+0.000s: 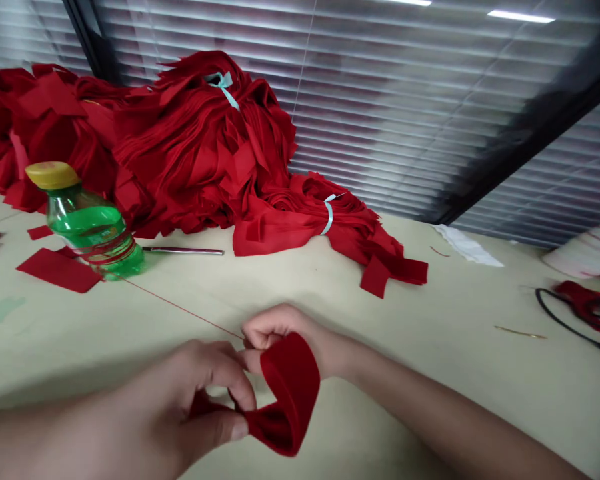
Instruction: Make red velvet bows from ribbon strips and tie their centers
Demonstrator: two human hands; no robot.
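I watch from my remote place two bare hands above the pale surface [430, 320], well in from its far edge. The left hand [203, 390] is grasping a red fabric strip [300, 393] between thumb and fingers; the strip bends into a loop just in front of the right hand [290, 333]. The fingers of this right hand are clenched, and a red thread [180, 307] goes straight into them from a green bottle [95, 227] with yellow cap. Whether the strip touches the right hand, I cannot tell. Behind the bottle, along the far edge, I see a large red fabric heap [180, 140], and to its right a smaller bundle [285, 227], tied with a pale ribbon [328, 217]. A thin pen-like object [190, 251] lies beside the bottle.
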